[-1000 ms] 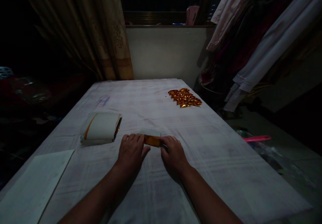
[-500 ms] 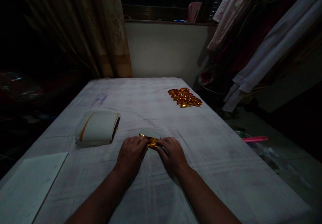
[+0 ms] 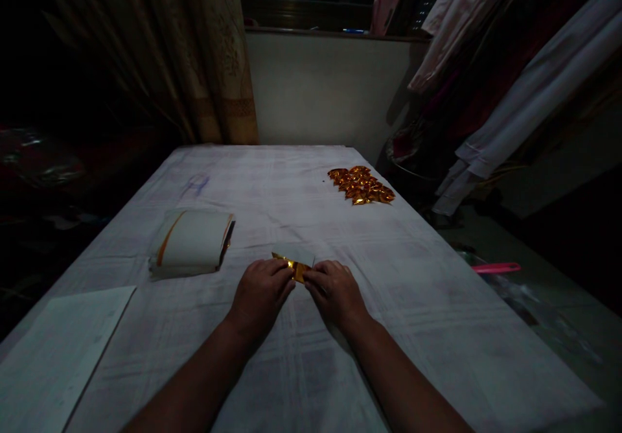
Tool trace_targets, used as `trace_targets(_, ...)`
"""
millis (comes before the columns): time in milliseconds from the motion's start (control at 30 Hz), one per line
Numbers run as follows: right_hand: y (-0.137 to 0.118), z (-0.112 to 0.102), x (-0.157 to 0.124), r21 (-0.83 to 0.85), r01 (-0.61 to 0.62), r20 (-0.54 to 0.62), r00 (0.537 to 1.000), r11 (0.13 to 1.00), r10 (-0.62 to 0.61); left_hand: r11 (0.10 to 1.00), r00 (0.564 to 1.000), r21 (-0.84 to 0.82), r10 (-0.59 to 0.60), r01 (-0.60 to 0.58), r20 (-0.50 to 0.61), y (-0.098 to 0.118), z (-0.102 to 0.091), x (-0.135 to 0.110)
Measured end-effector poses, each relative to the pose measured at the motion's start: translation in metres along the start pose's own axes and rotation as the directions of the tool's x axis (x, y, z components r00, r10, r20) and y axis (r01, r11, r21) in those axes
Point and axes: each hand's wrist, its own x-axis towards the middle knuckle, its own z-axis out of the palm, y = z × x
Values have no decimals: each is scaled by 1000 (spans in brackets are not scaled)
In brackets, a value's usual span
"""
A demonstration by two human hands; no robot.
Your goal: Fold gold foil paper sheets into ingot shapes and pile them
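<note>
A sheet of gold foil paper (image 3: 298,271), pale on its far side, lies low over the cloth between my two hands, its near part folded. My left hand (image 3: 262,290) pinches its left part with thumb and fingers. On the right part, my right hand (image 3: 337,290) has its fingers closed as well. Both sets of fingertips cover parts of the fold. Farther off at the right edge of the table sits a pile of folded gold foil pieces (image 3: 362,187). To the left lies a stack of pale paper sheets (image 3: 194,242) with gold-orange bands.
A pale checked cloth covers the table (image 3: 272,193). A flat white board or sheet (image 3: 72,349) lies at the near left. Clothes (image 3: 525,96) hang at the right, above a pink-handled object (image 3: 495,268) beyond the table edge. A curtain (image 3: 214,63) hangs behind.
The near fold of the foil paper looks narrower and flatter, with my fingers pressed along it. The whole view has shifted slightly; the pile and the stack lie as before.
</note>
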Motion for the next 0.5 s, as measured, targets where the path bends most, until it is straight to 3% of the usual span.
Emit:
trace_targets(267, -5, -10, 4, -111, -24, 31, 999, 994, 28, 1000, 998, 15, 3, -4, 61, 3, -4, 1)
trace_targets(500, -9, -21, 29, -292, 179, 300, 950, 940, -88, 1000, 996, 6, -16, 16, 83, 4, -5, 3)
